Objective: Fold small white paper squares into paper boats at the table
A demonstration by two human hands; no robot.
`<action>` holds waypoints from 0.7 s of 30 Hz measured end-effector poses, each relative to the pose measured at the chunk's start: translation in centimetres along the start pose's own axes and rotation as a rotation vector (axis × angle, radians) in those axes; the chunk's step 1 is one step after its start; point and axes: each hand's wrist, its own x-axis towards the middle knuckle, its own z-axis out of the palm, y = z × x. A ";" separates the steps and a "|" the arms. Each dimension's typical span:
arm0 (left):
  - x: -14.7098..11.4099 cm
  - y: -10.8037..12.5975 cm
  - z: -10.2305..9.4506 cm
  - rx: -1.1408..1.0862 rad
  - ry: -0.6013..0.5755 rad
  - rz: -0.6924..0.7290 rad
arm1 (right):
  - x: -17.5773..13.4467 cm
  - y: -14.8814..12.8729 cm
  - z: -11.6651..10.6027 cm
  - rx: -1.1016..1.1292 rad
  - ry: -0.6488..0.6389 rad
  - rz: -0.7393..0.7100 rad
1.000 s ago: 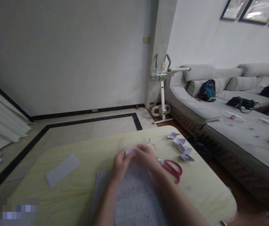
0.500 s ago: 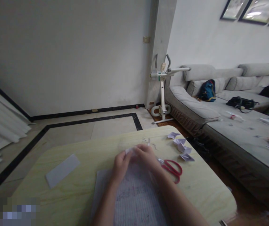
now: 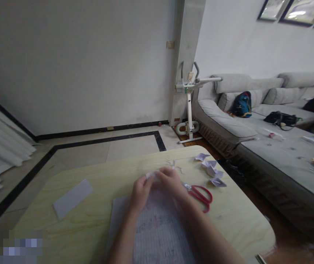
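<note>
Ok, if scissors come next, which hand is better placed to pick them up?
Right, I'd judge: the right hand is nearer the red-handled scissors, beside its wrist; the left hand is farther off. Both hold the white paper piece, though, so neither is free.

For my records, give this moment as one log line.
left hand: holding paper | right hand: holding same paper | scissors: table, unheld | folded papers: table, far right

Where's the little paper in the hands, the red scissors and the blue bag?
Little paper [image 3: 150, 175]: head view, on its uncovered part.
Red scissors [image 3: 193, 189]: head view, on the handles near the blades.
Blue bag [image 3: 242, 105]: head view, mid-front.
</note>
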 end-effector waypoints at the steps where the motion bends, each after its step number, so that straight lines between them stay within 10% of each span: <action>1: 0.0 -0.1 0.0 0.002 -0.001 0.003 | 0.0 0.1 0.0 0.004 0.007 0.003; 21: -0.1 0.1 -0.1 0.032 0.017 0.021 | -0.6 -1.2 -0.1 -0.078 -0.073 -0.030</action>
